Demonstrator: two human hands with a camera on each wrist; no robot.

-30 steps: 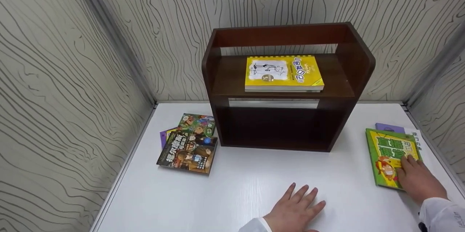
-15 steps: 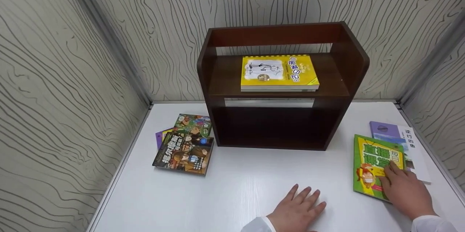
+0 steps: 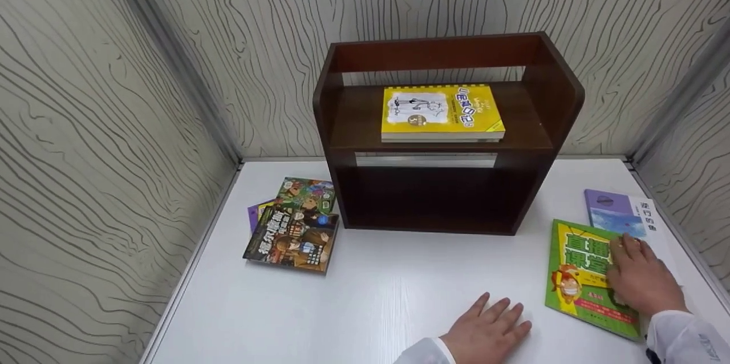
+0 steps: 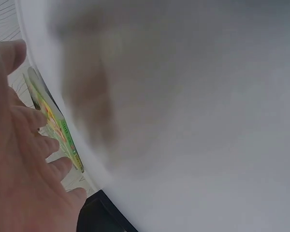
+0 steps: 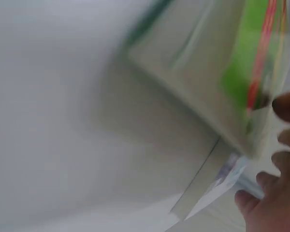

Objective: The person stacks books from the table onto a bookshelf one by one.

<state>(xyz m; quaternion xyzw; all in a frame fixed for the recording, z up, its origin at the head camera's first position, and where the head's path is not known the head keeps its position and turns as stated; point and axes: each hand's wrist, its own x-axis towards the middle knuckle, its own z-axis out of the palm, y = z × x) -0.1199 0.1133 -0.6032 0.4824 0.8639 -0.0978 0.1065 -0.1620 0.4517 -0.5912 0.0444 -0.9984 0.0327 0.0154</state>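
Note:
My right hand [image 3: 644,275] lies over the right edge of a green and yellow book [image 3: 593,295], fingers fairly straight and reaching toward a purple and white book [image 3: 613,213] partly under it. In the right wrist view, the extended fingers [image 5: 275,179] show beside the green book [image 5: 241,72], which sits tilted on the white book [image 5: 195,193]. Near the table's front, my left hand [image 3: 487,332] rests palm down with fingers spread, holding nothing. The left wrist view also shows this hand [image 4: 29,145] with relaxed fingers.
A dark brown two-level bookshelf [image 3: 562,90] stands at the back. Yellow-covered books [image 3: 485,104] lie flat on its upper shelf. Left of it, a dark comic-style book [image 3: 302,244] overlaps a green patterned book [image 3: 311,193] and a purple one [image 3: 252,218]. Walls enclose the white table [image 3: 342,307].
The green book has slid left and toward me, baring more of the purple and white book. My right hand has then shifted to the green book's right edge. My left hand moved slightly right.

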